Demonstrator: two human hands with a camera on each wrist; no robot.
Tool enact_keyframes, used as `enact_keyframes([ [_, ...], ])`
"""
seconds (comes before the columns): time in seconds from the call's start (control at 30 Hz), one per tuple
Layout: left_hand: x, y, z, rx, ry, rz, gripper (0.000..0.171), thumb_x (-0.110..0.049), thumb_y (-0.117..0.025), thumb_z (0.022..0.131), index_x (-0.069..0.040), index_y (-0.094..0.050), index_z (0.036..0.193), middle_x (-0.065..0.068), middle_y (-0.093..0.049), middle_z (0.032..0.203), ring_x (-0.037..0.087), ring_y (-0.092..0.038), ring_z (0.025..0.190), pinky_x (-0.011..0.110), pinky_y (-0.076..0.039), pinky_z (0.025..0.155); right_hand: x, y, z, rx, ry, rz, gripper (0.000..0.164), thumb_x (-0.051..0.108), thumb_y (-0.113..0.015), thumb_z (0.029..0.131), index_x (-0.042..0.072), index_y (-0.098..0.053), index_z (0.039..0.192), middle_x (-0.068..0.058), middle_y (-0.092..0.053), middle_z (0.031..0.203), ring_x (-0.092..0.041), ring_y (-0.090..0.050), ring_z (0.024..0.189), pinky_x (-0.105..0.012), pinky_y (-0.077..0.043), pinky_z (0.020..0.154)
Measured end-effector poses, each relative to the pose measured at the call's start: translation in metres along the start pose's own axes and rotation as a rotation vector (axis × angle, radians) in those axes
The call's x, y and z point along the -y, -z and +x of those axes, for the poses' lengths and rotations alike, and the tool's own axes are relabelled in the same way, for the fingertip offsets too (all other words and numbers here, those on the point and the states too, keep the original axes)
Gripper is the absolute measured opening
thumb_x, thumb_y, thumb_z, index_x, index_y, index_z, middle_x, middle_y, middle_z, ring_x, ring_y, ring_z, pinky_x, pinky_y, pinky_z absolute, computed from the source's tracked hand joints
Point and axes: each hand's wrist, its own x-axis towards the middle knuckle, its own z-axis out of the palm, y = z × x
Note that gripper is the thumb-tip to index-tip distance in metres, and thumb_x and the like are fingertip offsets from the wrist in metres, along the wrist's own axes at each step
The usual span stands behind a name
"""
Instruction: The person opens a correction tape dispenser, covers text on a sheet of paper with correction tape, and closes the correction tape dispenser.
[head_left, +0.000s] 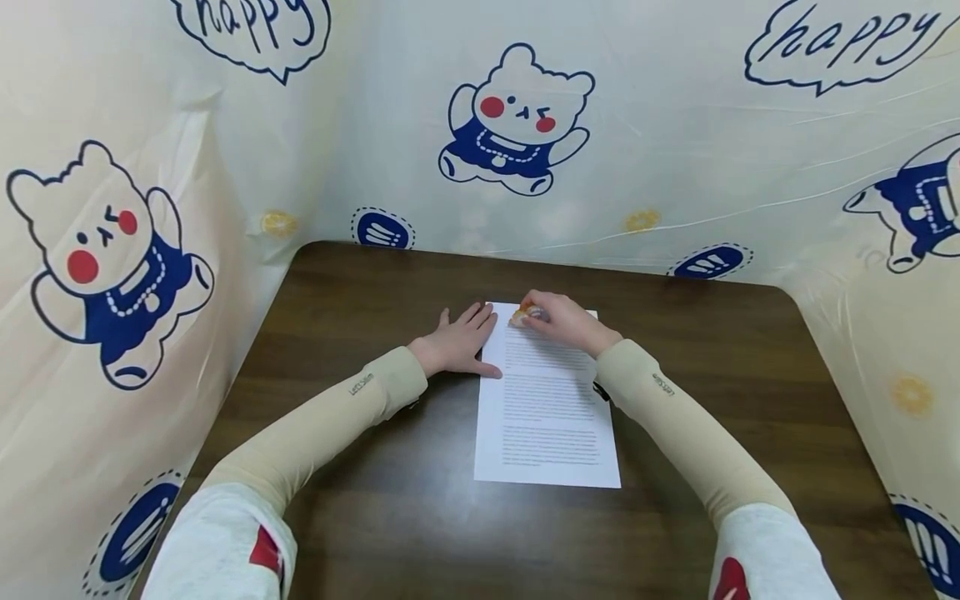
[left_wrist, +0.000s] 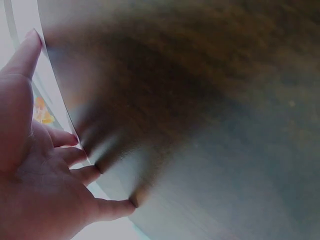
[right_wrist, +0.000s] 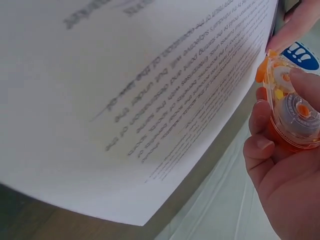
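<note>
A printed sheet of paper (head_left: 551, 425) lies on the brown table, long side running away from me. My left hand (head_left: 457, 342) rests with fingers spread at the sheet's upper left edge, thumb lying over the margin. In the left wrist view, the fingertips (left_wrist: 132, 202) of this hand (left_wrist: 42, 175) press down along the paper's edge. Near the top of the page, my right hand (head_left: 568, 323) grips a correction tape (right_wrist: 295, 112), clear-cased with orange parts and a white reel. Its orange tip (right_wrist: 262, 69) is right at the printed lines.
The wooden table (head_left: 390, 500) extends around the sheet on all sides. A pale curtain (head_left: 645, 108) with bear drawings encloses the back and both sides. Beige sleeves (head_left: 322, 425) cover both forearms, and a dark wrist strap (head_left: 602, 391) shows by the right cuff.
</note>
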Motion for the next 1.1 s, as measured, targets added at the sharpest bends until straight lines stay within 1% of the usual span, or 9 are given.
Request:
enact_keyframes([
  [0.07, 0.0, 0.001, 0.0, -0.001, 0.002, -0.002, 0.115, -0.076, -0.062, 0.09, -0.004, -0.013, 0.167, 0.015, -0.006, 0.175, 0.036, -0.003, 0.161, 0.077, -0.014, 0.116, 0.002, 0.0, 0.003, 0.011, 0.006, -0.001, 0.029, 0.021, -0.067, 0.104, 0.007, -0.062, 0.129, -0.013, -0.068, 0.13, -0.027, -0.064, 0.115, -0.047, -0.05, 0.104],
  [0.23, -0.002, 0.004, 0.0, -0.005, 0.004, -0.002, 0.116, -0.075, -0.063, 0.089, -0.004, -0.014, 0.167, 0.015, -0.007, 0.175, 0.035, -0.004, 0.161, 0.077, -0.014, 0.116, 0.005, 0.002, 0.006, 0.029, 0.005, -0.015, 0.029, 0.022, -0.067, 0.104, 0.007, -0.062, 0.129, -0.013, -0.068, 0.13, -0.027, -0.065, 0.113, -0.046, -0.051, 0.103],
  [0.4, -0.003, 0.003, 0.001, -0.01, 0.006, -0.005, 0.116, -0.076, -0.063, 0.089, -0.005, -0.015, 0.167, 0.014, -0.008, 0.175, 0.035, -0.004, 0.161, 0.077, -0.013, 0.116, 0.006, 0.002, 0.008, 0.042, -0.014, -0.026, 0.03, 0.023, -0.066, 0.105, 0.007, -0.061, 0.13, -0.013, -0.068, 0.13, -0.027, -0.064, 0.113, -0.047, -0.05, 0.103],
  [0.57, -0.002, 0.001, 0.002, -0.007, 0.006, 0.009, 0.117, -0.077, -0.062, 0.089, -0.006, -0.013, 0.167, 0.014, -0.007, 0.175, 0.035, -0.005, 0.161, 0.077, -0.015, 0.116, 0.006, 0.0, 0.011, 0.056, -0.006, -0.044, 0.028, 0.023, -0.065, 0.105, 0.007, -0.062, 0.128, -0.013, -0.069, 0.128, -0.026, -0.065, 0.112, -0.046, -0.051, 0.101],
  [0.73, -0.001, 0.001, 0.001, -0.01, 0.006, 0.022, 0.117, -0.078, -0.061, 0.089, -0.007, -0.011, 0.168, 0.015, -0.007, 0.175, 0.036, -0.006, 0.161, 0.077, -0.015, 0.116, 0.01, 0.001, 0.014, 0.063, 0.017, -0.092, 0.026, 0.024, -0.066, 0.105, 0.007, -0.063, 0.125, -0.013, -0.071, 0.124, -0.026, -0.067, 0.109, -0.046, -0.052, 0.097],
  [0.9, -0.002, 0.004, -0.001, -0.004, 0.011, 0.019, 0.115, -0.076, -0.063, 0.089, -0.008, -0.013, 0.168, 0.015, -0.008, 0.175, 0.037, -0.008, 0.16, 0.076, -0.016, 0.116, 0.013, 0.003, 0.016, 0.074, 0.033, -0.142, 0.024, 0.023, -0.066, 0.105, 0.006, -0.063, 0.122, -0.012, -0.071, 0.119, -0.025, -0.067, 0.102, -0.044, -0.054, 0.093],
  [1.1, -0.005, 0.006, -0.001, 0.002, 0.012, 0.024, 0.115, -0.076, -0.063, 0.089, -0.008, -0.014, 0.168, 0.015, -0.008, 0.175, 0.037, -0.008, 0.16, 0.076, -0.016, 0.116, 0.015, 0.005, 0.015, 0.074, 0.035, -0.168, 0.022, 0.021, -0.067, 0.104, 0.007, -0.064, 0.12, -0.013, -0.071, 0.117, -0.027, -0.067, 0.102, -0.045, -0.055, 0.094],
])
